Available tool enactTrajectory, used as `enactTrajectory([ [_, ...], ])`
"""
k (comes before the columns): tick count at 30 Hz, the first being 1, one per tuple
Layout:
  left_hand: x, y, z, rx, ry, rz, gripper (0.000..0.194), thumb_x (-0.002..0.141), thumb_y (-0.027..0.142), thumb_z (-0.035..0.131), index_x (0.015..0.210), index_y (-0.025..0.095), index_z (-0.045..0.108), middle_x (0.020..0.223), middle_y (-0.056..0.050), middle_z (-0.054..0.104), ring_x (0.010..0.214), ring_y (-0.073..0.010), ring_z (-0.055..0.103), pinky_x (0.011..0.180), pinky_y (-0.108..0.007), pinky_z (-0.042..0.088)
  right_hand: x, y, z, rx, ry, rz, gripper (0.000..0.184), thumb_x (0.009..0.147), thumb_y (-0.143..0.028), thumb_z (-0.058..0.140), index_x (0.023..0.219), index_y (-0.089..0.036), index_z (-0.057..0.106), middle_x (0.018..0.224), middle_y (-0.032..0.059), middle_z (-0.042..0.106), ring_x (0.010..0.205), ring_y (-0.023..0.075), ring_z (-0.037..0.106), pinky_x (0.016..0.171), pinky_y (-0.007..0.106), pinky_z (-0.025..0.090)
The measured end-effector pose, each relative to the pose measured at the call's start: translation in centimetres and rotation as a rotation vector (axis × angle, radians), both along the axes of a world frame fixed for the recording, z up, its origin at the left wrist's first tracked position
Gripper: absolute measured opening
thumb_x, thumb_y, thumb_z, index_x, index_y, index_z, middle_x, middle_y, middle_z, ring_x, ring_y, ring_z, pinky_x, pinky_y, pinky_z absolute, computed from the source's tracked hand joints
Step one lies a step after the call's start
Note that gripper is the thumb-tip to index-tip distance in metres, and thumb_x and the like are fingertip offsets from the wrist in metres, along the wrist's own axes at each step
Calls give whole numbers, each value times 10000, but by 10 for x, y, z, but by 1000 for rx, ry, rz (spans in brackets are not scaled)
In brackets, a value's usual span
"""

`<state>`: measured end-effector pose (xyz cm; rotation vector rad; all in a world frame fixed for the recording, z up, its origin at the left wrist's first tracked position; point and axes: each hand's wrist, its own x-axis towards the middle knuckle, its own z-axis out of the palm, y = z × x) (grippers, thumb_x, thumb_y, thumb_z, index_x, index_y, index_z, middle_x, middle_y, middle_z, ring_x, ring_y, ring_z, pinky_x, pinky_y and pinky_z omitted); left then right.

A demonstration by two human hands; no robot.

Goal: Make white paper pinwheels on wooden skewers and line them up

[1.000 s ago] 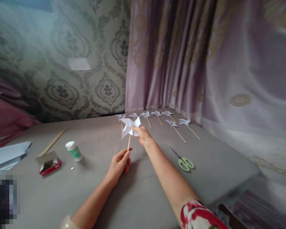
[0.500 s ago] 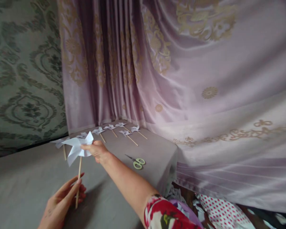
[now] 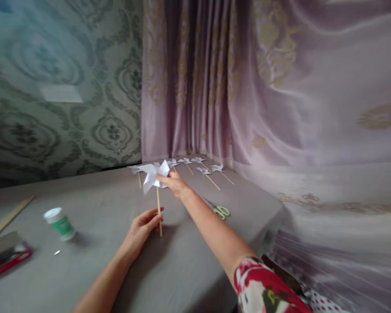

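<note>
A white paper pinwheel (image 3: 151, 177) on a thin wooden stick is held upright over the table. My left hand (image 3: 146, 226) grips the lower part of its stick between thumb and fingers. With its thumb at the middle of the paper blades, my right hand (image 3: 176, 181) pinches the pinwheel from the right side. Behind it, several finished-looking pinwheels (image 3: 204, 171) lie on the grey cloth, their sticks pointing toward me. Scissors (image 3: 222, 212) with pale green handles lie just beyond my right forearm, which partly covers them.
On the left of the grey-covered table (image 3: 94, 208) stand a green and white cup (image 3: 61, 224), a small white piece (image 3: 57, 252), a red-edged box-like item (image 3: 9, 256) and a wooden strip (image 3: 11, 217). Curtains (image 3: 189, 87) hang behind. Spotted cloth (image 3: 322, 302) lies below the table's right edge.
The view has swung left, bringing the cup, box-like item and wooden strip into sight. Both hands keep their hold on the pinwheel in much the same pose.
</note>
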<state>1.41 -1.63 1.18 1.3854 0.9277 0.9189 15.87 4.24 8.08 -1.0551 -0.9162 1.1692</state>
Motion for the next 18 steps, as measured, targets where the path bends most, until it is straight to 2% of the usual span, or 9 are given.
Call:
enactTrajectory([
  [3, -3, 5, -8, -22, -86, 48, 598, 586, 513, 732, 1036, 123, 687, 746, -38, 634, 643, -126, 551, 573, -223, 445, 1, 4, -7, 42, -108, 40, 401, 603, -507, 751, 810, -172, 676, 744, 5, 689, 705, 137, 603, 609, 229, 437],
  [7, -6, 11, -15, -29, -138, 133, 564, 601, 499, 720, 1017, 119, 691, 670, -11, 590, 603, -111, 525, 553, -223, 422, 10, 8, -16, 105, -129, -17, 536, 699, -640, 587, 919, -157, 656, 903, 79, 700, 801, 160, 624, 595, 225, 439],
  [11, -9, 16, -20, 0, -155, 200, 545, 610, 483, 712, 1004, 106, 698, 635, 3, 559, 574, -97, 489, 545, -221, 393, 24, 14, -41, 224, -300, -220, 551, 710, -617, 558, 980, -143, 630, 886, 96, 694, 703, 167, 628, 588, 256, 457],
  [14, -10, 20, -25, 35, -120, 238, 537, 626, 479, 695, 1005, 99, 706, 616, 8, 534, 553, -89, 442, 518, -214, 350, 36, 16, -62, 286, -417, -281, 503, 758, -553, 525, 998, -122, 621, 842, 108, 686, 681, 169, 630, 630, 284, 487],
  [18, -10, 22, -31, 120, -12, 284, 515, 678, 449, 648, 1033, 82, 706, 628, -4, 544, 552, -92, 401, 520, -217, 324, 49, 11, -71, 380, -567, -380, 425, 836, -415, 469, 1110, -110, 581, 834, 96, 668, 698, 165, 622, 686, 305, 503],
])
